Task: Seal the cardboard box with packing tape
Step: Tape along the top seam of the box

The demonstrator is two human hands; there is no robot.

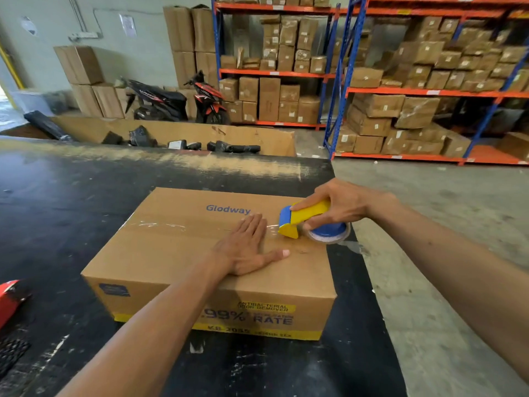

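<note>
A brown cardboard box (171, 253) printed "Glodway" lies flat on a black table (57, 196). A strip of clear packing tape (160, 224) runs across its top along the middle seam. My left hand (246, 247) presses flat on the box top, fingers spread over the tape. My right hand (340, 204) grips a yellow and blue tape dispenser (309, 222) at the box's right edge, its blade end touching the top just right of my left fingertips. The tape roll hangs past the box edge.
A red object (8, 299) sits at the table's left edge. Beyond the table stands an open carton (257, 138) with black parcels. Two motorbikes (177, 101) and shelving racks (429, 93) full of boxes fill the background. Concrete floor (443, 224) lies to the right.
</note>
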